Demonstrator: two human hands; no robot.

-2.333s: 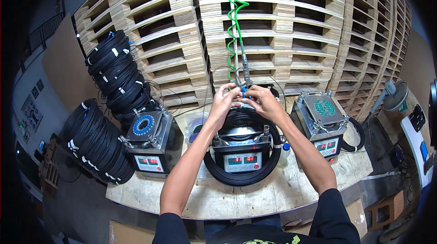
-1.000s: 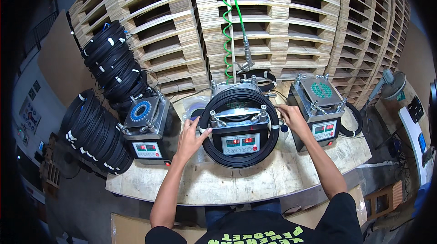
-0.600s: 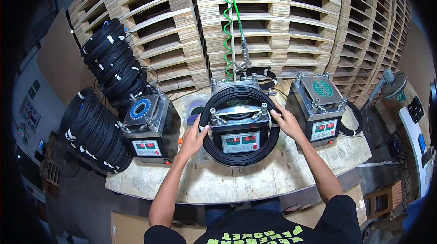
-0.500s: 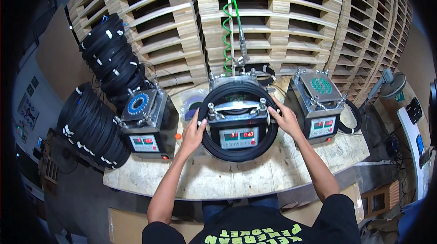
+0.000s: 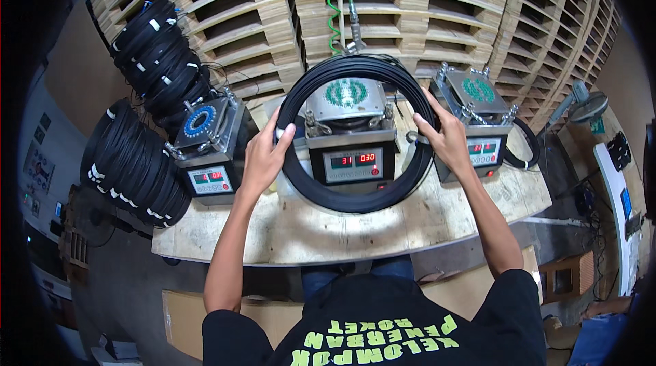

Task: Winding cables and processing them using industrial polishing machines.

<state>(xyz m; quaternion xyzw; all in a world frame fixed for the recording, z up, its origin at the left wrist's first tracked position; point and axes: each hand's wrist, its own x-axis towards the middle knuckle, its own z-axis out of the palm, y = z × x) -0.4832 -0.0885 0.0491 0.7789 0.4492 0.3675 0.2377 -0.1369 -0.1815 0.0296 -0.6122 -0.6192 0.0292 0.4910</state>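
A coil of black cable is held up between my two hands, in front of the middle box-shaped machine. My left hand grips the coil's left side, thumb on the near face. On the opposite side, my right hand holds it the same way. Through the ring show the middle machine's metal top plate with green dots and its lit red display panel. The coil hides parts of that machine's edges.
Similar machines stand at left and right on the pale wooden table. Stacked black coils rise at the left. Wooden pallets back the table, where a green spiral air hose hangs.
Both hands have lifted the coil up and nearer to me, so it looks larger. The middle machine's top plate now shows inside the ring. My view has shifted slightly.
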